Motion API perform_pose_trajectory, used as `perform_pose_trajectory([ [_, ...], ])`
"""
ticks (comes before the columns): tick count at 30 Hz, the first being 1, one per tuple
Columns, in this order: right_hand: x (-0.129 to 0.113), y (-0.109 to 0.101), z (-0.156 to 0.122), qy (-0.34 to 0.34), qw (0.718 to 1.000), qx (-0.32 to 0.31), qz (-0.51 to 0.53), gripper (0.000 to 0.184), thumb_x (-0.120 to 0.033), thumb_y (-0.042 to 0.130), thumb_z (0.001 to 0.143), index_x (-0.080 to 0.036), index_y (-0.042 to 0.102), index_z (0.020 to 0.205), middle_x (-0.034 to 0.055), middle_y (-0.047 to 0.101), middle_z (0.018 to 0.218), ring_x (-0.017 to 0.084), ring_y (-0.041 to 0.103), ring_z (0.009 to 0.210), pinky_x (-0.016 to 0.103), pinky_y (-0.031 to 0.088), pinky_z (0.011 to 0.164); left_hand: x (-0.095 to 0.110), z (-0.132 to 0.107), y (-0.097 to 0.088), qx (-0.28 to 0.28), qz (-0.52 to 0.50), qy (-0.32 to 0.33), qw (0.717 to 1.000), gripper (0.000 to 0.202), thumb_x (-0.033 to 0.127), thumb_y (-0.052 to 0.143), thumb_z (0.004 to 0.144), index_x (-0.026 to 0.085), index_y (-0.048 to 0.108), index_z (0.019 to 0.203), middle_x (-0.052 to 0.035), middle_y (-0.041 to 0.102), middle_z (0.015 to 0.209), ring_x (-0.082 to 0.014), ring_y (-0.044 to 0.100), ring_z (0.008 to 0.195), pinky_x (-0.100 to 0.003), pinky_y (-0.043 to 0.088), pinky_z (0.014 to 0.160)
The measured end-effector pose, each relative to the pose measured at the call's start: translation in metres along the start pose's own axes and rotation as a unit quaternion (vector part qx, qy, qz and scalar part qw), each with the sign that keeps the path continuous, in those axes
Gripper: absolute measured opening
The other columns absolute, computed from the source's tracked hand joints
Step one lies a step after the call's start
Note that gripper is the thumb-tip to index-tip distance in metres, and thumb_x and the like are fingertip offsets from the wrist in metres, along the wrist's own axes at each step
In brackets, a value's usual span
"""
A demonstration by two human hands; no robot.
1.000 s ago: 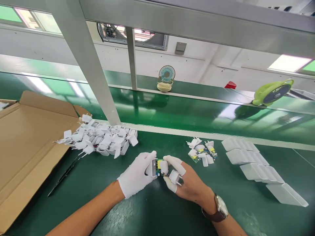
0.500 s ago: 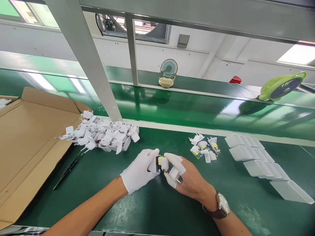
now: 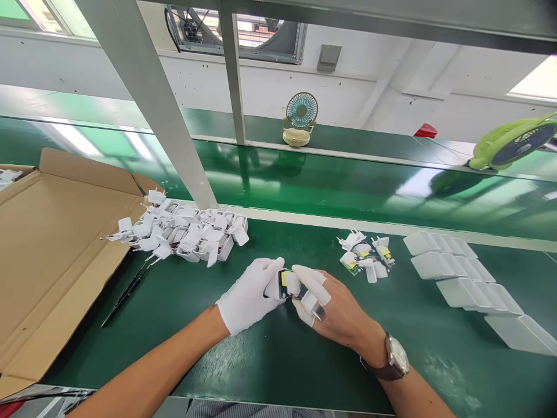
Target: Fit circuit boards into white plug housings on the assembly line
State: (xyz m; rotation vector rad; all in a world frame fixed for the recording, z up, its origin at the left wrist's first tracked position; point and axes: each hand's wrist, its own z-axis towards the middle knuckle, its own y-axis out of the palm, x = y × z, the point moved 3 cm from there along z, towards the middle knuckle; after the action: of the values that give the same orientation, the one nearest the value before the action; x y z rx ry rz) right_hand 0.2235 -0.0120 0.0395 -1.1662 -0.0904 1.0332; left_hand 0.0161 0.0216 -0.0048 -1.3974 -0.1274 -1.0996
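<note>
My left hand (image 3: 250,295), in a white glove, grips a white charger shell (image 3: 274,287) at the middle of the green bench. My right hand (image 3: 334,310), with white finger cots and a wristwatch, holds a small circuit board (image 3: 287,281) with a yellow part at the shell's mouth. A white plug piece (image 3: 310,302) hangs below my right fingers. The two hands touch around the shell and board.
A pile of white assembled chargers (image 3: 187,235) lies at the left, beside a flat cardboard box (image 3: 47,244). Loose boards with plug pieces (image 3: 365,258) lie right of my hands. Rows of empty white shells (image 3: 465,284) sit at the far right. A metal post (image 3: 148,98) rises behind the pile.
My hands stay together on the shell and board; the board sits a little deeper at the shell. The view has shifted slightly.
</note>
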Motion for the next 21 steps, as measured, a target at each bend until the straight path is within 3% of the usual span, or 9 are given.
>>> perform_pose_trajectory([
  [10,0.0004,0.0036,-0.0017,0.008,1.0,-0.015,-0.005,0.073,-0.017,0.058,0.095,-0.024,0.025,0.16,0.0151,0.062,0.134,0.03,0.064,0.117,0.049,0.058,0.097,0.0007,0.0007,0.0016,-0.008,-0.02,-0.024,0.999,0.073,0.02,0.07,0.084,0.029,0.038,0.149,-0.012,0.053,0.135,-0.028,0.054,0.127,-0.043,0.05,0.105],
  [16,0.0011,0.0015,-0.0005,0.046,0.998,-0.033,0.022,0.07,-0.022,0.057,0.096,-0.026,0.026,0.159,0.0106,0.069,0.114,0.027,0.067,0.097,0.044,0.061,0.086,-0.003,-0.003,0.0071,0.0,-0.028,-0.022,0.999,0.08,0.022,0.074,0.081,0.03,0.035,0.151,-0.0124,0.055,0.136,-0.0288,0.058,0.124,-0.043,0.053,0.101],
  [21,-0.0004,0.0087,-0.001,0.053,0.998,-0.036,0.024,0.071,-0.029,0.063,0.095,-0.027,0.029,0.157,0.0093,0.07,0.107,0.027,0.067,0.093,0.044,0.06,0.085,0.0012,0.001,0.0072,-0.013,-0.039,0.0,0.999,0.086,0.012,0.069,0.077,0.03,0.032,0.153,-0.0119,0.056,0.135,-0.0284,0.056,0.127,-0.043,0.051,0.103],
])
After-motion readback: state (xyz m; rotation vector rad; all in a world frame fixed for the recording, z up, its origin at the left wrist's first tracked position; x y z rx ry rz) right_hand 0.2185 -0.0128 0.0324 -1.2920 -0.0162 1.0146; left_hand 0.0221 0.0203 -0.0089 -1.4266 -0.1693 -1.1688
